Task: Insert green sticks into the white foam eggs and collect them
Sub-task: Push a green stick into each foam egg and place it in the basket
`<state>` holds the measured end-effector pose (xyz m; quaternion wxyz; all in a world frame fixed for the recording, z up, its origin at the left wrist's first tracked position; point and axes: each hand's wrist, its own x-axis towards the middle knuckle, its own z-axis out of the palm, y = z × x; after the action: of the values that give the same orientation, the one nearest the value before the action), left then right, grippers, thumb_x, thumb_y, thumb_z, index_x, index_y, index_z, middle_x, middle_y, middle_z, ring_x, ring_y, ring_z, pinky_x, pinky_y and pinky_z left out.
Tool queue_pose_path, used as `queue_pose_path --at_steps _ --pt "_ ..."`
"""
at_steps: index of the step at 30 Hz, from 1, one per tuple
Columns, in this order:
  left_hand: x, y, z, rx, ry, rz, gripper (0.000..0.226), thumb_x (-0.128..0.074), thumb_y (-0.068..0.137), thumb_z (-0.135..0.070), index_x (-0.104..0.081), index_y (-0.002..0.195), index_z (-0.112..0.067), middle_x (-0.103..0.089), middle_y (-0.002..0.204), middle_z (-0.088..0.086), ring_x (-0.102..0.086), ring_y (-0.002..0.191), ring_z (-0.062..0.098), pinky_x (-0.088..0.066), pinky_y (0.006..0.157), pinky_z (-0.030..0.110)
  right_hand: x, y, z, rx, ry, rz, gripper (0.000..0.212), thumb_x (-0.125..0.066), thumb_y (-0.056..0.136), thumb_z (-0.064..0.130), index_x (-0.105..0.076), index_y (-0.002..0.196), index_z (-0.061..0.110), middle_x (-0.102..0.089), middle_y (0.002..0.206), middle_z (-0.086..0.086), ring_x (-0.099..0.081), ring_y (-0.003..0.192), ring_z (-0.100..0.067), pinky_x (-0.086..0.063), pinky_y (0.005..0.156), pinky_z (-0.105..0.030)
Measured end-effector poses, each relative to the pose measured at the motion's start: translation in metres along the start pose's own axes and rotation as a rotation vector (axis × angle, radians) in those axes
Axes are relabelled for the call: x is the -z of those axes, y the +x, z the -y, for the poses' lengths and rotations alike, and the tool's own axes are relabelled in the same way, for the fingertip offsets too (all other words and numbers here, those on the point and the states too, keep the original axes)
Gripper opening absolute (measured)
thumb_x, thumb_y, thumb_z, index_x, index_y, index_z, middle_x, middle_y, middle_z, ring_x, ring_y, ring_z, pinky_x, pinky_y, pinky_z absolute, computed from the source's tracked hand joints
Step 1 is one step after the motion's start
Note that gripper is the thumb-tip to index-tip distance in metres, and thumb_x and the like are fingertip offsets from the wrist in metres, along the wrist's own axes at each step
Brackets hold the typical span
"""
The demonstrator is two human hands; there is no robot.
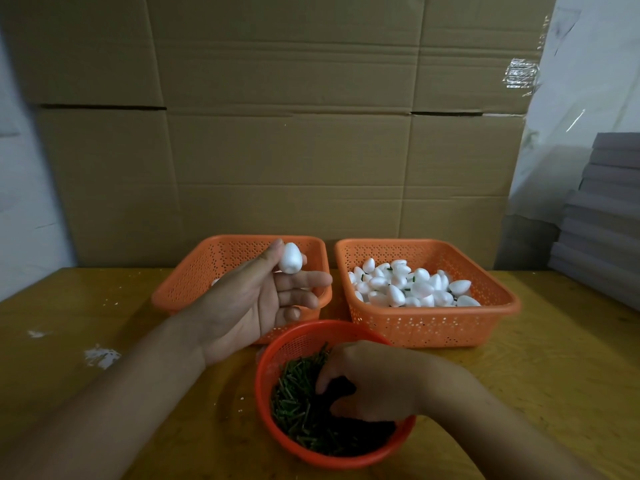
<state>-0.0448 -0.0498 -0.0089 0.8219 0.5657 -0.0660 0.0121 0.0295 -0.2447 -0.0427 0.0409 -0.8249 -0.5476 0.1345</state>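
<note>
1 foam egg [290, 258] sits pinched in the left hand [256, 299] beyond the round basket [277, 355]; the right hand [374, 382], grip unclear, digs among sticks [294, 393] there. Grabbing several could fumble insertion.

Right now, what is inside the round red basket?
The round red basket holds a heap of short green sticks. The right hand reaches into them, fingers curled down; its fingertips and any stick they pinch are hidden. The basket's bottom is covered.
</note>
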Motion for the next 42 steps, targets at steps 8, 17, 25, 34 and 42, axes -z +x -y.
queue_pose_path --at_steps 8,17,25,34,42 --pt "0.002 0.002 0.000 0.072 -0.079 0.004 0.036 -0.041 0.099 -0.043 -0.055 0.102 -0.010 -0.076 0.098 0.014 -0.073 0.069 0.016 -0.058 0.053 0.023 -0.002 0.002 -0.003 -0.025 0.015 -0.083 0.018 -0.064 0.092 0.022 -0.071 0.107 0.029 -0.067 0.109 0.010 -0.061 0.099 -0.011 -0.054 0.088 -0.037" --pt "0.000 0.002 0.003 -0.053 0.058 -0.026 0.028 -0.067 0.086 -0.045 -0.069 0.085 -0.017 -0.058 0.081 0.002 -0.053 0.063 0.009 -0.045 0.052 0.019 0.007 -0.002 -0.004 0.004 0.145 -0.226 0.018 -0.064 0.092 0.021 -0.075 0.106 0.025 -0.073 0.108 0.011 -0.064 0.097 -0.002 -0.054 0.088 -0.026" --pt "-0.001 0.003 0.001 -0.032 -0.090 -0.063 0.028 -0.060 0.092 -0.034 -0.078 0.079 -0.017 -0.067 0.080 0.006 -0.060 0.060 0.009 -0.053 0.053 0.021 0.008 -0.004 -0.002 0.014 0.193 -0.272 0.018 -0.065 0.092 0.017 -0.078 0.103 0.023 -0.075 0.104 0.012 -0.066 0.094 0.001 -0.055 0.085 -0.023" --pt "0.007 0.004 0.000 -0.052 -0.053 -0.012 0.021 -0.070 0.083 -0.028 -0.077 0.095 -0.012 -0.071 0.095 0.012 -0.067 0.074 0.013 -0.059 0.064 0.024 0.016 -0.005 0.003 0.039 0.674 -0.390 0.010 -0.065 0.095 0.007 -0.074 0.094 0.007 -0.076 0.086 -0.003 -0.067 0.069 -0.007 -0.052 0.060 -0.017" --pt "0.008 0.002 -0.003 -0.075 -0.086 -0.058 0.028 -0.072 0.079 -0.019 -0.067 0.105 -0.009 -0.070 0.099 0.014 -0.070 0.078 0.019 -0.059 0.065 0.027 0.039 -0.016 0.010 0.116 1.805 -0.402 0.022 -0.064 0.075 -0.001 -0.081 0.086 0.008 -0.076 0.088 -0.012 -0.072 0.069 -0.012 -0.058 0.060 -0.018"
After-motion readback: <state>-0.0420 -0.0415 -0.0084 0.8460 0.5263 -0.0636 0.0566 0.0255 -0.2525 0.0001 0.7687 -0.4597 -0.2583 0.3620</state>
